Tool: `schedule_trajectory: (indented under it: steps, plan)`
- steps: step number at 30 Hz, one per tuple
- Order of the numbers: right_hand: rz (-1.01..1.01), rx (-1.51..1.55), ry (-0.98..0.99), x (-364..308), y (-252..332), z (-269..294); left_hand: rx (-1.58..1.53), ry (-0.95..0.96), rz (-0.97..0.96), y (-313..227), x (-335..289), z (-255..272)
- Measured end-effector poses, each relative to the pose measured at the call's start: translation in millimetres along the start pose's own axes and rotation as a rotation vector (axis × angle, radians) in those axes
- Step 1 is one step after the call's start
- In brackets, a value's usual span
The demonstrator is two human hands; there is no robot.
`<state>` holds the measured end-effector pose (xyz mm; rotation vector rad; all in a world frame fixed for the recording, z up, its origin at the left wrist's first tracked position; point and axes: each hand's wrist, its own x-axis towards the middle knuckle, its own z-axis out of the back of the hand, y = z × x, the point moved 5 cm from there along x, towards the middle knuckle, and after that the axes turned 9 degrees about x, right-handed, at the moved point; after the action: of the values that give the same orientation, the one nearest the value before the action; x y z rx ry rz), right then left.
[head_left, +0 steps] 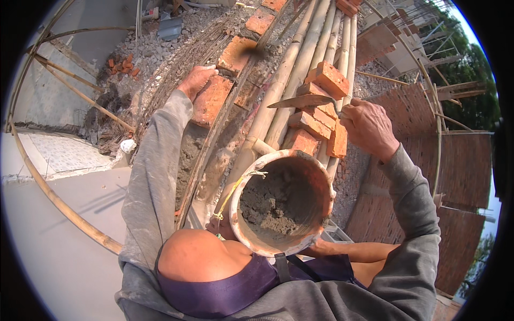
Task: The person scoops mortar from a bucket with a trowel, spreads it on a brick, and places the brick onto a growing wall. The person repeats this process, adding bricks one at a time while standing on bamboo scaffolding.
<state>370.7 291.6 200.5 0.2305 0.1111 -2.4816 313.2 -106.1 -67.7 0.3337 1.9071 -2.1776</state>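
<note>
My left hand (pixel 197 81) grips the far left edge of an orange brick (pixel 212 101), which lies at the near end of a row of bricks on a narrow wall. My right hand (pixel 369 125) is closed round the handle of a trowel (pixel 302 101). The trowel's blade points left, above a stack of bricks (pixel 331 80) on bamboo poles. Below and between my hands stands a round bucket (pixel 326 219) with a mortar-smeared rim. Grey mortar (pixel 273 208) lies inside it. Grey mortar (pixel 189 155) also covers the wall top nearer than the gripped brick.
A long straight wooden strip (pixel 206 152) runs along the wall's right side. Several bamboo poles (pixel 284 75) form the platform beside it. Curved bamboo (pixel 69 216) crosses the left. Rubble (pixel 187 32) and broken bricks (pixel 123 66) lie below; brick walls (pixel 407 112) stand to the right.
</note>
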Motion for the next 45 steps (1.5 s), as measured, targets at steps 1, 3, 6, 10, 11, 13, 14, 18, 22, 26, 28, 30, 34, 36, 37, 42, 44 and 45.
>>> schedule_trajectory:
  steps: [1,3,6,10,11,13,14,18,22,26,28,30,34,36,37,42,44,45]
  plan:
    - [0.094,-0.088,-0.077,28.1,9.5,-12.4,0.026,-0.009,0.004,0.8,1.0,-1.2]
    - [0.269,-0.228,-0.150,80.0,31.1,-32.3,0.058,-0.030,-0.007,3.3,4.3,-1.8]
    - [0.345,-0.365,-0.070,152.0,61.7,-51.7,0.113,-0.025,-0.045,9.0,10.2,-1.8]
    - [0.424,-0.400,-0.214,195.4,76.1,-35.9,0.162,0.026,-0.079,13.9,16.1,-0.5]
    - [0.376,-0.400,-0.184,203.4,69.4,-31.5,0.129,0.029,-0.131,11.8,15.6,-0.8]
    - [0.325,-0.412,-0.210,212.6,52.9,-18.7,0.208,0.019,-0.186,8.6,12.6,-2.6]
    - [0.271,-0.403,-0.190,215.6,41.1,-13.3,0.258,-0.010,-0.188,6.9,11.1,-2.9]
    - [0.094,-0.344,-0.173,204.1,-7.6,13.0,0.037,-0.105,-0.142,1.8,0.9,-5.4]
    - [-0.134,0.054,-0.174,152.8,-39.7,12.0,0.030,-0.091,0.000,-2.8,9.9,-5.2]
    - [-0.539,1.417,-0.077,98.0,-24.4,-58.3,0.268,-0.292,-0.031,-8.2,32.5,-1.1]
    - [-0.546,1.513,0.001,87.0,3.3,-85.3,0.366,-0.372,-0.023,-3.8,39.9,-1.7]
    - [-0.689,1.852,0.068,84.7,34.4,-110.9,0.344,-0.362,0.012,4.0,46.5,-3.6]
    - [-0.816,1.996,0.011,108.4,84.8,-131.3,0.336,-0.383,-0.044,7.7,51.0,-4.8]
    - [-0.852,2.082,-0.053,119.8,98.8,-133.4,0.350,-0.409,-0.015,8.4,50.1,-4.1]
    - [-0.879,2.107,-0.078,124.1,102.7,-133.9,0.363,-0.424,-0.016,7.2,49.1,-3.8]
    - [-0.732,1.938,0.116,124.5,101.8,-127.2,0.377,-0.443,0.005,3.2,39.7,-4.7]
    - [-0.762,1.902,0.065,119.7,95.0,-125.9,0.391,-0.458,-0.011,-0.7,37.0,-4.2]
    - [-0.788,1.891,0.025,117.6,92.7,-126.0,0.386,-0.460,-0.014,-2.4,36.4,-4.3]
